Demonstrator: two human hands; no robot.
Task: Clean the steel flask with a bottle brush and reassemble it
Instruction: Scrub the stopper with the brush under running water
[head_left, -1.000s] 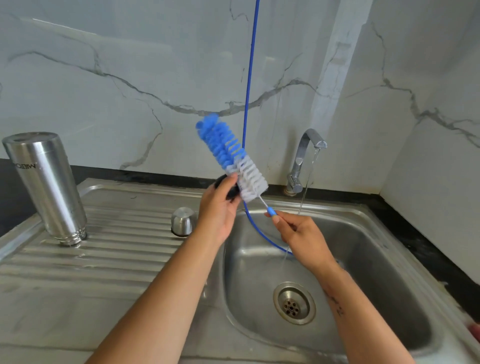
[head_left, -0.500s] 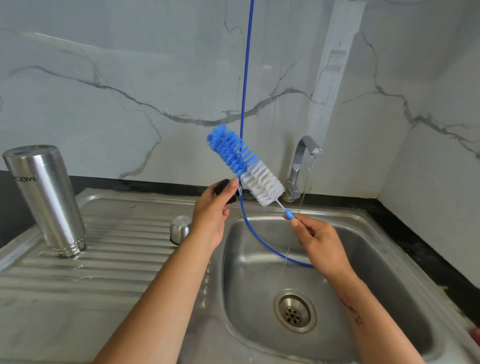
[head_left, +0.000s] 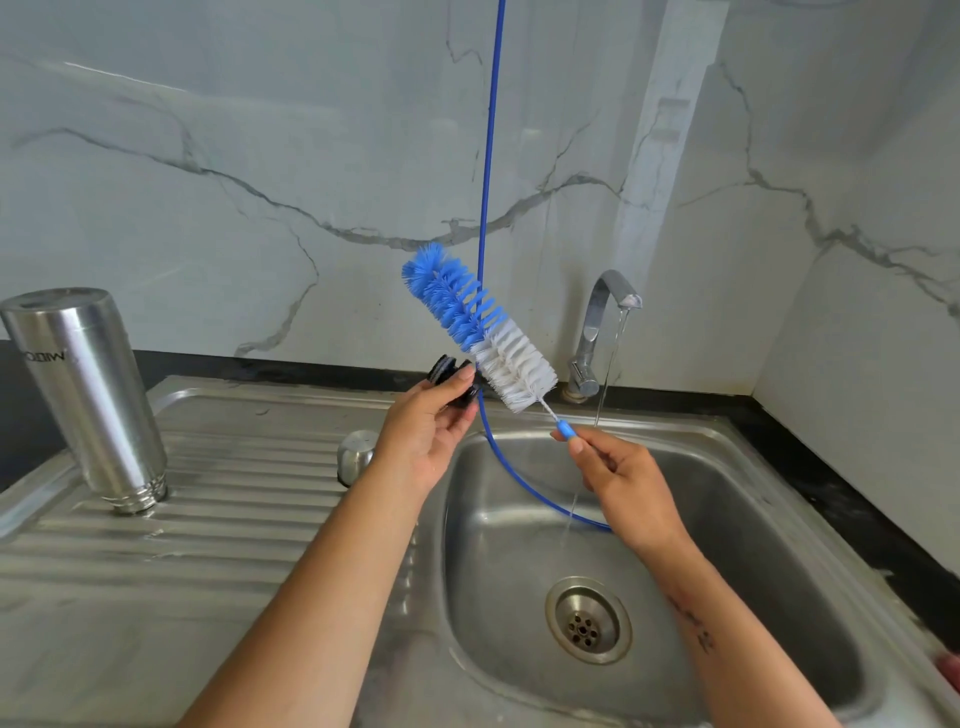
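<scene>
1. Head view, the only one: left hand (head_left: 426, 441) grips a small black stopper (head_left: 453, 375) from the flask, fingers curled round it, over the inner edge of the drainboard. Right hand (head_left: 621, 480) pinches the blue tip of the bottle brush (head_left: 480, 325) handle, over the sink basin (head_left: 753, 519)
2. Brush's long axis runs diagonally, bristle head up and to the left, handle end down at the right hand. White bristles sit just beside the stopper, not quite touching from what I can see. So I'd guess the next move is scrubbing the stopper, brush swinging a bit left onto it
3. Steel flask (head_left: 85, 395) stands mouth-down on the drainboard (head_left: 208, 545), far left, well apart from both hands; left hand is nearer. Little steel cap (head_left: 356, 452) sits between flask and left arm
4. Tap (head_left: 602, 332) is running a thin stream just right of the brush, into the basin. Long blue handle wire (head_left: 488, 156) loops up out of frame, so that's the thing likely to snag. Plenty of room over the basin
</scene>
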